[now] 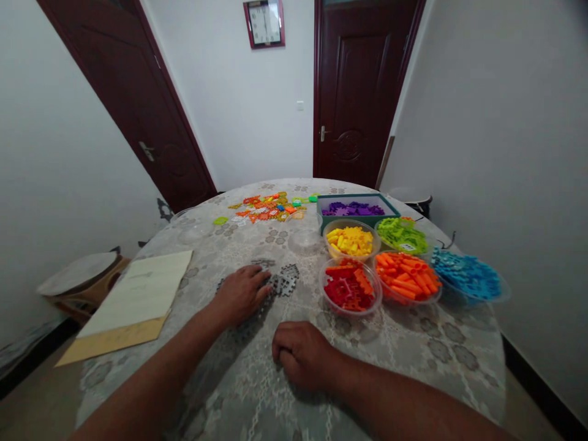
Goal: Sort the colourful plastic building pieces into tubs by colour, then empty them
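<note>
My left hand (pixel 243 295) lies palm down over a small spread of grey notched plastic pieces (pixel 285 280), its fingers stretched out and touching some of them. The hand covers part of the spread. My right hand (pixel 301 355) rests on the tablecloth nearer to me, curled into a fist. Its palm side is hidden, so I cannot see whether anything is inside. Just right of the grey pieces stands a clear round tub of red pieces (pixel 350 288).
Further tubs hold orange tubes (pixel 407 275), yellow pieces (pixel 351 241), green pieces (pixel 402 236) and blue pieces (pixel 468 272). Behind them, a box (pixel 324 228) holds purple pieces. A mixed pile (pixel 269 208) lies at the back. Paper sheets (pixel 138 291) hang over the left edge.
</note>
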Demonstrator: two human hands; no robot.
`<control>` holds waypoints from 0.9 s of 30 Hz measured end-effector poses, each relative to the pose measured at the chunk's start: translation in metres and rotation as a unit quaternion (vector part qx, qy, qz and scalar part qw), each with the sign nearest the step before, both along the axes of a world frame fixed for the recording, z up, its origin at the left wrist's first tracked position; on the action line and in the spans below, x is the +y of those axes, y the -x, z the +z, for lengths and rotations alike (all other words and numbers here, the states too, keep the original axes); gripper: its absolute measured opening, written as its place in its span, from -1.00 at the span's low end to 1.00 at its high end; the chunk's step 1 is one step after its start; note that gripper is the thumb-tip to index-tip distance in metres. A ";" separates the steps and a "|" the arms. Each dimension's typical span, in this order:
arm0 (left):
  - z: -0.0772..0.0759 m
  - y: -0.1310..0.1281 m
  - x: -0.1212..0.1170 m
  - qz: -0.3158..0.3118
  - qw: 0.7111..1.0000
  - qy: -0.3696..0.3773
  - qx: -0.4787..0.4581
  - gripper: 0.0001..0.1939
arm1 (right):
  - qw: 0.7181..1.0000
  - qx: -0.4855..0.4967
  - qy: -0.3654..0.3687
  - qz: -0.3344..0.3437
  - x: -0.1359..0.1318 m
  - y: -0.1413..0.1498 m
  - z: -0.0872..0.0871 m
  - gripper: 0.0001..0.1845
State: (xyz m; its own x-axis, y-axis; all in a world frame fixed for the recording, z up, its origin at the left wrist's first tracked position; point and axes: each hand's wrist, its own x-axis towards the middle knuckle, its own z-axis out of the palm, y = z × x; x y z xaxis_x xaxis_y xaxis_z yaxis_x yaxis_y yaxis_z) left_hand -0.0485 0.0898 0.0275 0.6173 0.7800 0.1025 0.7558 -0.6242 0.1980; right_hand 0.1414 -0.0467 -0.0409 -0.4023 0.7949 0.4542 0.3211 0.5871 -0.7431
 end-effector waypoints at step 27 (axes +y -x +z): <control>-0.033 -0.028 -0.004 0.065 0.997 0.004 0.030 -0.27 | 1.000 -0.004 0.005 -0.003 -0.019 -0.012 0.003 -0.72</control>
